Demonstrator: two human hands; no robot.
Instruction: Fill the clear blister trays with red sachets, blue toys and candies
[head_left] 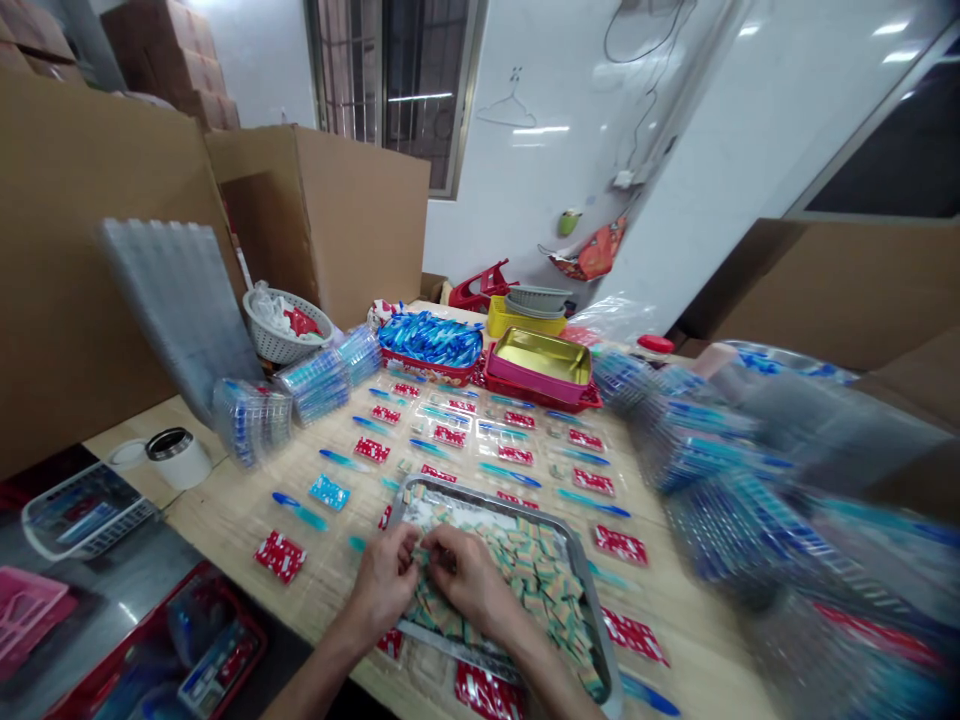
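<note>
A grey metal tray [592,600] holds many small tan-and-green blocks [536,560] and lies over the clear blister packs on the table. Above its left part, my left hand [390,575] is closed, thumb and fingers pinched together. Close beside it, my right hand [465,575] is closed too, its fingers curled down over the blocks. Whatever the fingertips hold is too small or hidden to make out. Around the tray lie red patterned packets [281,555], one blue packet [330,491] and blue pen-like sticks [300,510], set out in rows in clear plastic.
Stacks of filled clear packs [727,520] line the right side; more packs [315,385] stand at left. Behind are a tub of blue sticks [431,345] and a gold-lined pink tin [544,360]. A white cup [178,458] sits near the left edge. Cardboard boxes [360,215] rise behind.
</note>
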